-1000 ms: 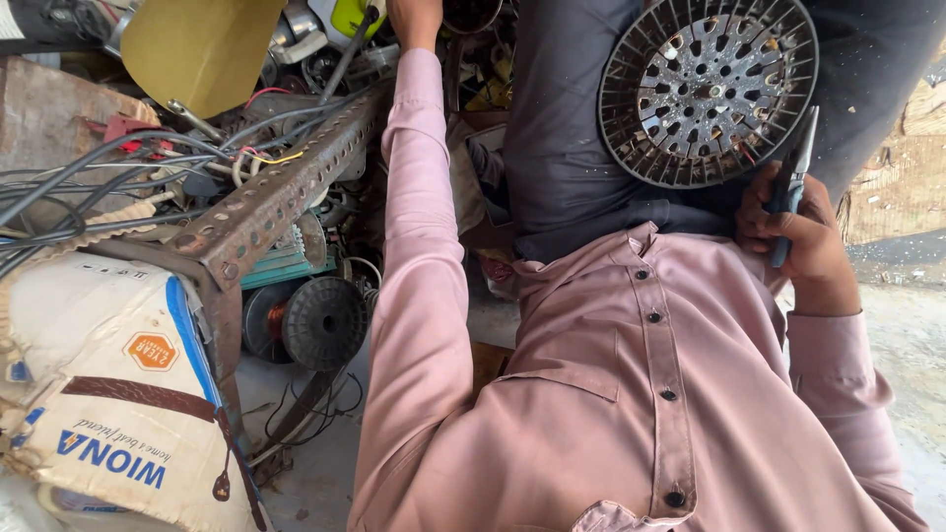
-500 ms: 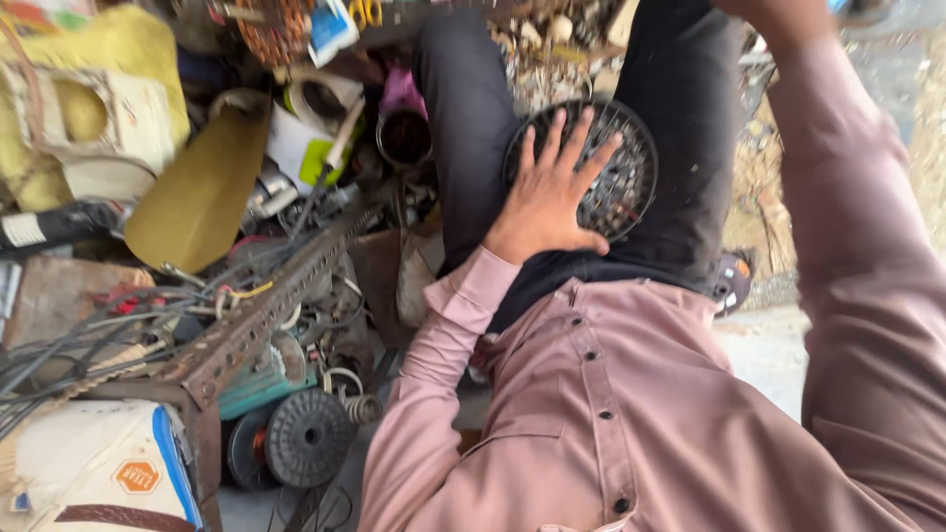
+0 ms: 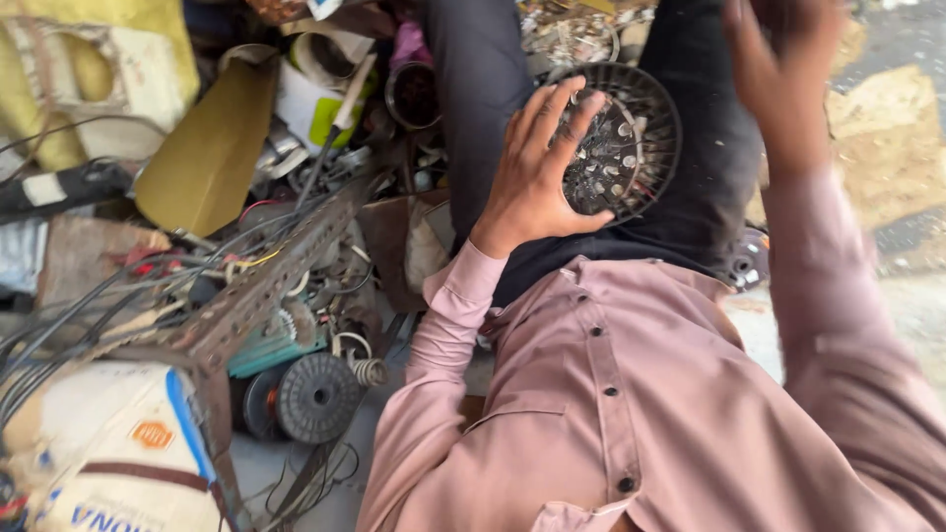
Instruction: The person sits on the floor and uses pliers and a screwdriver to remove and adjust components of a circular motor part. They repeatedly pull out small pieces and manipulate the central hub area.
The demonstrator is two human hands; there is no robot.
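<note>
Resting on our lap, the round black grille (image 3: 623, 143), a slotted disc with small metal pieces showing through its openings, lies against the dark trousers (image 3: 473, 89). Our left hand (image 3: 540, 167) lies spread across its left half, fingers (image 3: 581, 113) fanned over the ribs and the thumb hooked along the lower rim, so the grip is a loose open-palmed clasp on the disc rather than a closed fist. Our right hand (image 3: 778, 74) is raised at the upper right, blurred, apart from the grille; whether it is open or closed on anything we cannot tell. Both forearms wear the pink shirt (image 3: 611, 394), buttoned down the front. To our left stands a cluttered heap: a perforated metal angle bar (image 3: 261, 291) running diagonally, grey and black cables (image 3: 79, 305), a dark ribbed spool (image 3: 317, 397) below the bar, a yellow-olive sheet (image 3: 212, 158), and a white printed sack (image 3: 108, 463) at the lower left corner.
</note>
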